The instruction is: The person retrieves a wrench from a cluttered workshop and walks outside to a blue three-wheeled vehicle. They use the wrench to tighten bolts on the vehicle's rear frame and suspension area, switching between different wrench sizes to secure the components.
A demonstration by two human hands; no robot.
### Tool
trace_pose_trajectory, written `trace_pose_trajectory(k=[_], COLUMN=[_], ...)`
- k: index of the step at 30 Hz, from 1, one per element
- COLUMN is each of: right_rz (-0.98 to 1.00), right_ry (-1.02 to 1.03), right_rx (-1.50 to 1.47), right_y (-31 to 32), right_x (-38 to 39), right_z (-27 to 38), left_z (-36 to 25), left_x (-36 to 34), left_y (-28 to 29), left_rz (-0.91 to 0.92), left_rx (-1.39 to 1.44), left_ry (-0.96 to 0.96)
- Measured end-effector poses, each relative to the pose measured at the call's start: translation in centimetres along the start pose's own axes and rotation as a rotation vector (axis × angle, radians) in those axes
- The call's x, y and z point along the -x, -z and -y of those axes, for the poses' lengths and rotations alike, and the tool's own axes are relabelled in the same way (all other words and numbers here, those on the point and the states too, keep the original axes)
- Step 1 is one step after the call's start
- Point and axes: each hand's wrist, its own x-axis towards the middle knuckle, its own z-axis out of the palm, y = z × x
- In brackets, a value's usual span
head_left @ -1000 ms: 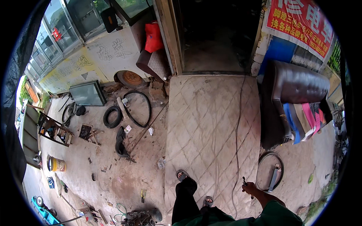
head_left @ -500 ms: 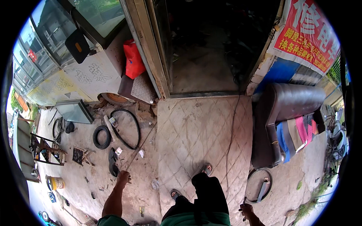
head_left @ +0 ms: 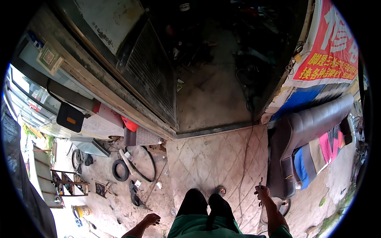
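My left hand (head_left: 152, 219) hangs over the concrete at the lower left, fingers loosely bent and a little apart, with nothing visible in it. To the right, my right hand (head_left: 262, 193) is closed round a thin dark metal tool (head_left: 260, 183). Its ends stick out above and below the fist; its exact kind is too small to tell. Below that hand, partly behind my forearm, a wheel rim (head_left: 285, 207) lies on the ground. Both hands are away from the surrounding things.
Ahead is a dark doorway with a raised sill (head_left: 216, 132). A cable (head_left: 247, 158) runs out across the paved strip (head_left: 214, 162). A brown sofa (head_left: 283, 158) stands right. At left lie a black tyre (head_left: 120, 170), a loose tyre loop (head_left: 154, 164), a small stool (head_left: 104, 189) and a yellow bucket (head_left: 82, 210).
I have stepped closer to the doorway, which fills more of the view. My right hand has risen forward with the tool. My left hand has dropped lower and nearer my body.
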Motion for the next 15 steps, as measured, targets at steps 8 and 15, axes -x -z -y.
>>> trace_pose_trajectory(k=[8, 15], right_rz=[0.390, 0.573], right_ry=[-0.075, -0.058], right_rx=[-0.532, -0.483], right_y=[-12.0, -19.4], right_x=[-7.4, -5.2], right_z=[27.8, 46.1], left_z=[-16.9, -39.5], left_x=[-4.8, -4.1], left_y=[3.2, 10.5], left_rz=[-0.035, 0.045], left_rx=[0.168, 0.165], left_ry=[-0.028, -0.174])
